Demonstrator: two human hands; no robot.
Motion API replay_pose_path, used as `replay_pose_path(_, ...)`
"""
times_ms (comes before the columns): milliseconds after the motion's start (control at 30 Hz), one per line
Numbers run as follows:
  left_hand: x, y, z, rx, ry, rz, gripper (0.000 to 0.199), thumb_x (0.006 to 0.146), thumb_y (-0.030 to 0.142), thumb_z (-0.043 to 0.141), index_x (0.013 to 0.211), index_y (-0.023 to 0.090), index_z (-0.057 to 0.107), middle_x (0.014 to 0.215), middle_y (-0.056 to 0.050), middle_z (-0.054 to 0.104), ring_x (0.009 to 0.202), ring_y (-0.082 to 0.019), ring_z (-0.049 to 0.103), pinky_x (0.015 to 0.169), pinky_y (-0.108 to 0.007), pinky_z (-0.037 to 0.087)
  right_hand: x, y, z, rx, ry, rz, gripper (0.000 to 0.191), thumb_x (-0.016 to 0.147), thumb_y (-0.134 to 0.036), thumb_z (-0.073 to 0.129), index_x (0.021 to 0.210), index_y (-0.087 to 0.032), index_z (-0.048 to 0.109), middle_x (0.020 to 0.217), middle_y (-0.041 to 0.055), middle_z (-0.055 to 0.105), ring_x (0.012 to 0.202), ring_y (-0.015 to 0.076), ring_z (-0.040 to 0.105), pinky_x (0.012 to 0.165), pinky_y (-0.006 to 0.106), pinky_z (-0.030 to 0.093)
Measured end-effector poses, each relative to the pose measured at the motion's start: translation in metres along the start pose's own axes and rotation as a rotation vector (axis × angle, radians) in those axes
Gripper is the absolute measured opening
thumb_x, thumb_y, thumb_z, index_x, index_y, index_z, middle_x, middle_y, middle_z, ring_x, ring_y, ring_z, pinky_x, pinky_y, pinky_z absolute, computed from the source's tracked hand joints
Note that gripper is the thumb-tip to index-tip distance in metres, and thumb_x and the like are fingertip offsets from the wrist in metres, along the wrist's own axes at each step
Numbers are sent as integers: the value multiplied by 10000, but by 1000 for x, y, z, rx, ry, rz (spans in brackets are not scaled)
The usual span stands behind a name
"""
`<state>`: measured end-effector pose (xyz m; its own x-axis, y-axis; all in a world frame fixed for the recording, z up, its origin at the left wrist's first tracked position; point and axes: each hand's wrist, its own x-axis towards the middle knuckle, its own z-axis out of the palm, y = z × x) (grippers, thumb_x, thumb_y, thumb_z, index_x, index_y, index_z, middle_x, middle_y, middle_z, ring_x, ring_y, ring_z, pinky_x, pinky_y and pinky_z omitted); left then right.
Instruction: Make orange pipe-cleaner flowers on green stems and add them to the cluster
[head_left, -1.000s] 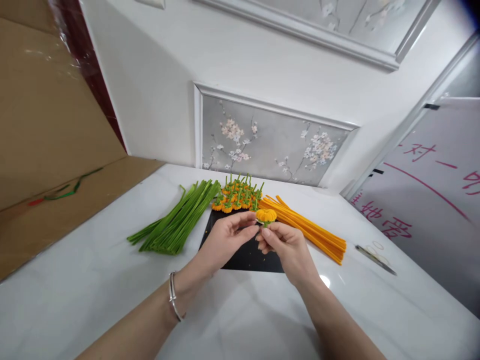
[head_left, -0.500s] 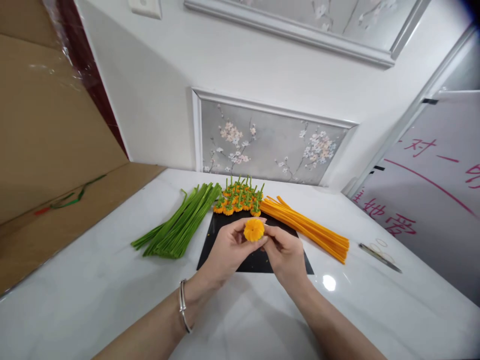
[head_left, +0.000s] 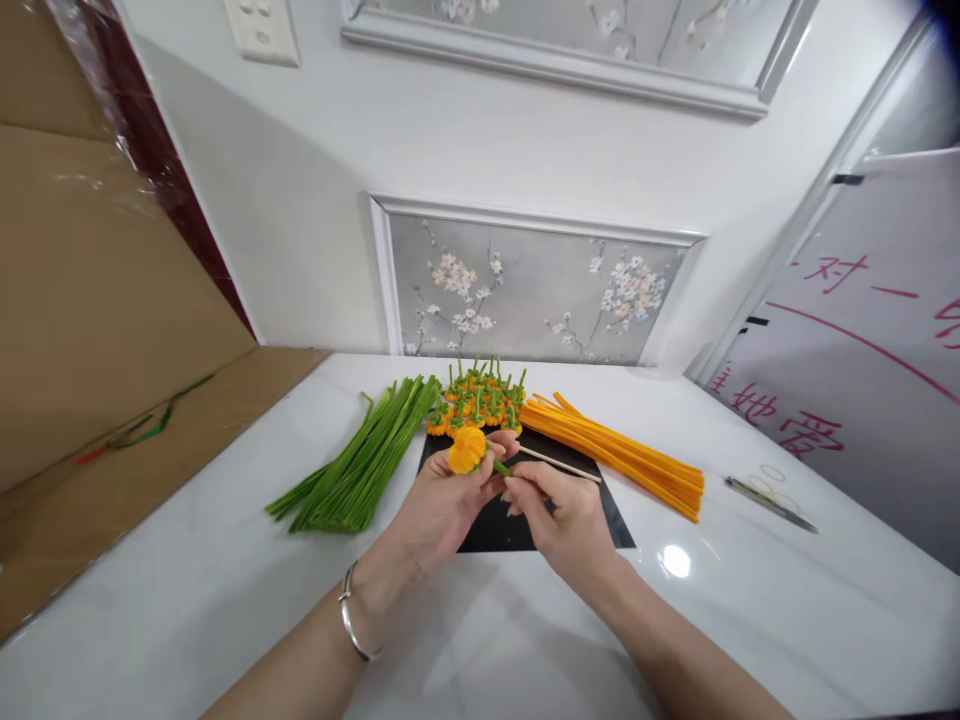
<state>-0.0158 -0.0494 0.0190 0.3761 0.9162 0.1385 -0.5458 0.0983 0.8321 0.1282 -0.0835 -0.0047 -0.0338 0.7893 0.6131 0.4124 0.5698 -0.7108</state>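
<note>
Between the thumb and fingers of my left hand point(head_left: 442, 505) is an orange pipe-cleaner flower point(head_left: 467, 450), its head tilted to the left. Its short green stem point(head_left: 501, 467) points right, and my right hand point(head_left: 566, 515) pinches the end of it. Both hands are over a black mat point(head_left: 502, 525). Just behind them stand several finished orange flowers point(head_left: 480, 395), heads down with green stems upward. A thin pale stick point(head_left: 559, 463) lies on the mat beyond my right hand.
Green pipe cleaners point(head_left: 360, 465) lie in a bundle at left, orange pipe cleaners point(head_left: 622, 450) at right. Tweezers point(head_left: 769, 503) and thin rings point(head_left: 772, 474) rest on the white table point(head_left: 480, 640) further right. Cardboard point(head_left: 112, 330) borders the left side; a framed wall panel point(head_left: 536, 290) rises behind.
The flower has turned from facing me to tilting left, so its green stem now shows. My right hand has moved down onto the stem's end. The pale stick has come into sight.
</note>
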Motion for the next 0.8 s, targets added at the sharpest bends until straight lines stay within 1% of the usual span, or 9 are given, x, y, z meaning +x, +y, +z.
replay_pose_path(100,-1,1,-2,-10,7,-38,210,652,359,834,738,205,719,1012,-36,711,991,-201,650,806,-310,549,1,-3,-1,297,-183,149,249,929,-363,480,762,-196,560,619,-8,599,522,107,563,538,230,472)
replay_pose_path(200,-3,-2,-4,8,-13,-94,269,648,433,821,772,219,716,1028,-44,718,1035,-230,650,897,-363,533,3,-4,-2,688,-398,369,327,878,-463,565,706,-188,521,580,-29,554,467,83,488,481,211,414)
replay_pose_path(267,-5,-5,-4,15,-28,-129,289,652,455,812,797,222,721,1033,-55,720,1061,-247,643,922,-380,524,3,-1,-2,907,-527,507,326,830,-464,641,719,-176,534,539,-40,541,423,72,443,442,202,356)
replay_pose_path(333,-6,-7,-4,11,-34,-146,293,660,460,804,808,218,728,1015,-62,726,1061,-253,644,928,-389,520,2,3,-2,1050,-610,583,309,804,-436,685,730,-168,549,499,-51,522,387,63,395,422,201,305)
replay_pose_path(400,-6,-5,-3,7,-63,-144,281,654,438,815,812,218,739,994,-60,734,1054,-245,647,935,-378,512,2,6,-2,1116,-617,609,288,800,-405,699,736,-163,555,488,-59,505,373,52,354,420,200,270)
replay_pose_path(467,-6,-1,-2,28,-131,-142,278,645,395,831,847,221,753,996,-64,739,1031,-236,653,918,-362,513,2,9,-4,1123,-567,611,277,802,-390,702,742,-163,555,493,-64,487,386,50,338,428,200,253)
replay_pose_path(567,-4,5,-2,105,-204,-127,238,690,388,799,828,198,764,984,-93,741,946,-237,671,840,-357,534,3,11,-6,1084,-499,606,292,796,-404,706,731,-172,540,500,-67,465,411,57,337,446,203,250)
replay_pose_path(667,-3,5,-4,163,-173,-82,214,716,382,778,796,184,769,887,-96,745,853,-220,680,791,-348,537,3,12,-6,1059,-502,606,310,789,-426,706,731,-176,532,504,-71,450,416,59,330,456,209,252)
replay_pose_path(800,-2,0,-7,218,-110,-47,177,696,335,795,793,188,774,820,-72,739,811,-196,677,799,-342,530,2,17,-2,1038,-524,615,323,792,-444,699,735,-176,528,508,-70,443,423,61,333,459,213,254)
